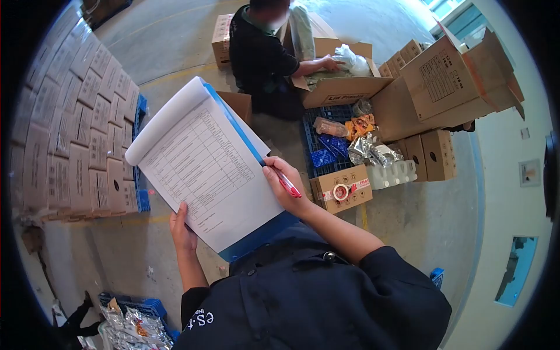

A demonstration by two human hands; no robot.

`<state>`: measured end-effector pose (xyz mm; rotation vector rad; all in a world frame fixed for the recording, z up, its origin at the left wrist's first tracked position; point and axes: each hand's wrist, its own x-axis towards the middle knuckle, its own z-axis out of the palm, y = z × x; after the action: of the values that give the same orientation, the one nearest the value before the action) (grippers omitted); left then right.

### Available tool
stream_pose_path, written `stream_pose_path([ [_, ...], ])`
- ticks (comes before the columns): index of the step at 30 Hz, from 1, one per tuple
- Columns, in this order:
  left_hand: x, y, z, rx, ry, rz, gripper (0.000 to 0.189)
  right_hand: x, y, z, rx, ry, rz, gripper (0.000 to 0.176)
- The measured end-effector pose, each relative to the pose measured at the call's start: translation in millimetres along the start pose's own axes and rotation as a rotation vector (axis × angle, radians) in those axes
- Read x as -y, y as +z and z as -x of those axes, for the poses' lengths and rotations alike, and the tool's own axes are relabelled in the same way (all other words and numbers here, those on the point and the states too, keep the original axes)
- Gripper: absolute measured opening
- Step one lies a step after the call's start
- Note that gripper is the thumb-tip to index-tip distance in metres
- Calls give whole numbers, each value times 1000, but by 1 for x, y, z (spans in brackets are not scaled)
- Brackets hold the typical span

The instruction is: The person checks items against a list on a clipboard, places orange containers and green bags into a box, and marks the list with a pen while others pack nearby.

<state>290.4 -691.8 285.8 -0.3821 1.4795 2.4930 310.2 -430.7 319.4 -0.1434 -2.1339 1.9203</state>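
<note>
A blue clipboard (pixel 256 236) lies tilted in front of my body, with printed sheets (pixel 204 169) on it; the upper pages are folded back over its top. My left hand (pixel 184 233) grips the lower left edge, thumb on the paper. At the right edge my right hand (pixel 286 186) holds the board, and a red and white pen (pixel 289 184) lies along its fingers.
A person (pixel 262 64) crouches ahead, one hand in an open carton (pixel 344 90). A blue pallet (pixel 309 131) bears packets beside a taped box (pixel 341 188). Stacked cartons (pixel 76 134) stand left, a tall carton (pixel 437 81) right. Silver packets (pixel 137 329) lie lower left, near another person's dark-clothed leg.
</note>
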Motion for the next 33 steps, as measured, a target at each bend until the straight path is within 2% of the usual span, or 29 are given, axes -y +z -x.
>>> stream_pose_path([
  [4, 1, 52, -57, -9, 11, -40, 43, -23, -31, -56, -45, -72, 3, 12],
  [5, 4, 65, -74, -5, 5, -55, 43, -34, -38, -71, -42, -12, -60, 12],
  [7, 9, 92, -111, -132, 13, -162, 40, -59, -49, -107, -49, 77, -137, 12],
  [8, 15, 105, -135, -114, 20, -174, 40, -74, -54, -128, -54, 95, -154, 12],
  [10, 33, 132, -184, -268, 136, -371, 45, -116, -64, -171, -26, 158, -223, 14],
  [11, 41, 148, -205, -256, 134, -375, 45, -129, -73, -196, 10, 216, -279, 15],
  [12, 48, 161, -224, -258, 85, -422, 47, -145, -88, -218, 77, 233, -141, 17],
  [13, 52, 171, -241, -259, 38, -477, 49, -157, -107, -246, 61, 240, -152, 17],
  [15, 53, 194, -261, -319, -60, -539, 51, -180, -153, -293, 261, 517, 249, 19],
  [17, 61, 203, -280, -383, -145, -564, 52, -232, -204, -328, 18, 205, 603, 21],
  [19, 66, 191, -291, -368, -232, -438, 56, -299, -259, -361, -89, 394, 930, 25],
  [21, 70, 201, -299, -406, -255, -471, 54, -340, -300, -384, -213, 407, 1186, 39],
  [22, 74, 209, -305, -439, -263, -491, 52, -358, -317, -395, -208, 424, 1188, 39],
  [24, 82, 226, -316, -440, -288, -534, 52, -390, -338, -405, -20, 496, 1330, 50],
  [27, 85, 237, -319, -470, -315, -587, 53, -428, -341, -388, 85, 615, 1286, 50],
  [29, 84, 241, -320, -505, -334, -597, 54, -438, -338, -372, 102, 637, 1312, 45],
  [33, 81, 245, -318, -524, -383, -627, 56, -448, -335, -337, -42, 586, 1236, 36],
])
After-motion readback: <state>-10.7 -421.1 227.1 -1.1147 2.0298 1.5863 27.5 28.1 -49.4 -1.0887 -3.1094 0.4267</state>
